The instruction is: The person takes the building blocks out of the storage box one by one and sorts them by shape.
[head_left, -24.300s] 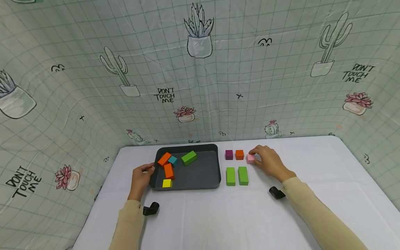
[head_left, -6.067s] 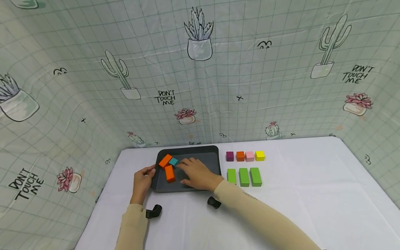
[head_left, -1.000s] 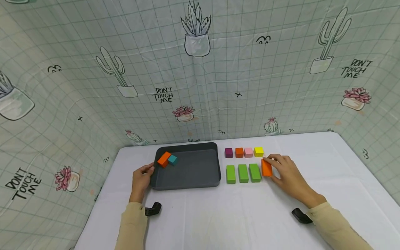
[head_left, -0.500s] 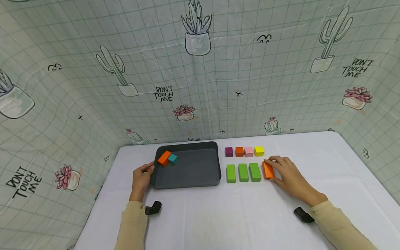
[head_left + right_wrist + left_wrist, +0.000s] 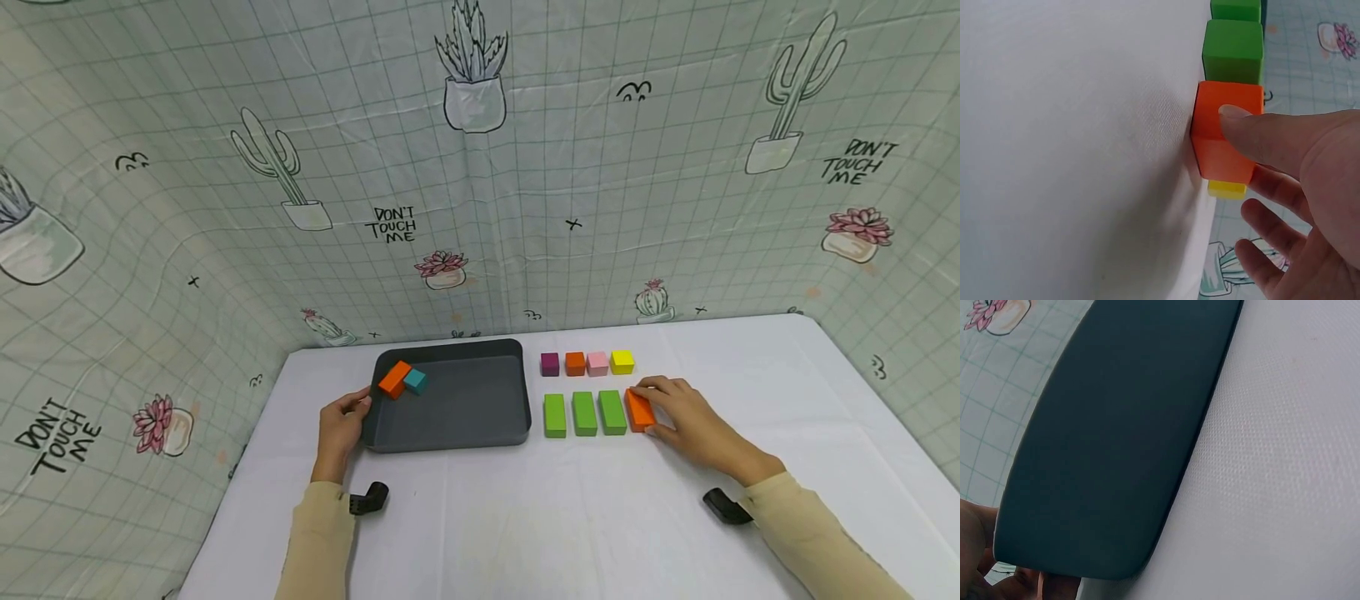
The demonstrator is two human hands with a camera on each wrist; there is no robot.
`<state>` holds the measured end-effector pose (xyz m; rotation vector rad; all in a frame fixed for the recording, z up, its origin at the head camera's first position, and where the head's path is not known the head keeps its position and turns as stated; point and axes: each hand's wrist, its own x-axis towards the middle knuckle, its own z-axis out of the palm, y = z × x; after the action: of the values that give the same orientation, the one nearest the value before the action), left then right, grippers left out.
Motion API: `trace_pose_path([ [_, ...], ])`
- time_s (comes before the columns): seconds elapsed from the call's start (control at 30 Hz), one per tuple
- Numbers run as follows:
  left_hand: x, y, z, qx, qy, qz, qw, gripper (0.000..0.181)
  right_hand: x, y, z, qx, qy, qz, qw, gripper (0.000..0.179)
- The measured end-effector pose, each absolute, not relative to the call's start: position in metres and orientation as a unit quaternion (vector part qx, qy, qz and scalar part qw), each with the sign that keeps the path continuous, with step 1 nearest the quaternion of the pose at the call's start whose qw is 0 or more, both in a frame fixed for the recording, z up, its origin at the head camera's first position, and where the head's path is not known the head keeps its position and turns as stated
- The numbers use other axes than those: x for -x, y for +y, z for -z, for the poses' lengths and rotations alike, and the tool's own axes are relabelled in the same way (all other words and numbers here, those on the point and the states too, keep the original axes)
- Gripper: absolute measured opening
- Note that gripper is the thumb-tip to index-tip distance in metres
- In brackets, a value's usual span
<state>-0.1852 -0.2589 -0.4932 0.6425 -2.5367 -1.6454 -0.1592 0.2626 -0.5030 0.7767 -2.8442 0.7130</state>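
My right hand (image 5: 693, 425) pinches an orange rectangular block (image 5: 640, 411) between thumb and fingers, at the right end of a row of green blocks (image 5: 584, 414). In the right wrist view, the thumb lies on the orange block (image 5: 1225, 131), close beside a green block (image 5: 1233, 53). My left hand (image 5: 340, 432) grips the left rim of a dark grey tray (image 5: 457, 442). Inside the tray, another orange block (image 5: 394, 381) touches a teal cube (image 5: 416, 382). The left wrist view shows mostly the tray's side (image 5: 1104, 437), with fingers partly hidden at its end.
Behind the green blocks stands a row of cubes: purple (image 5: 550, 364), orange (image 5: 575, 363), pink (image 5: 597, 363) and yellow (image 5: 622, 362). A white cloth (image 5: 480, 525) covers the table. Patterned fabric (image 5: 480, 208) hangs at the back and sides.
Since the oldest frame, the yellow cube, a green block and an orange block have left the tray for the rows. Lately, the right hand shifts the orange block slightly left, towards the green ones.
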Motion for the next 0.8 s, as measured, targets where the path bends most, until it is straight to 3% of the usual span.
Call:
trace_pose_path([
  [0.8,0.1861,-0.2602,0.495,-0.199,-0.821,0.534,0.029,0.036,0.1585,0.2608,0.5027,-0.257,-0.937,-0.23,0.059,0.055],
])
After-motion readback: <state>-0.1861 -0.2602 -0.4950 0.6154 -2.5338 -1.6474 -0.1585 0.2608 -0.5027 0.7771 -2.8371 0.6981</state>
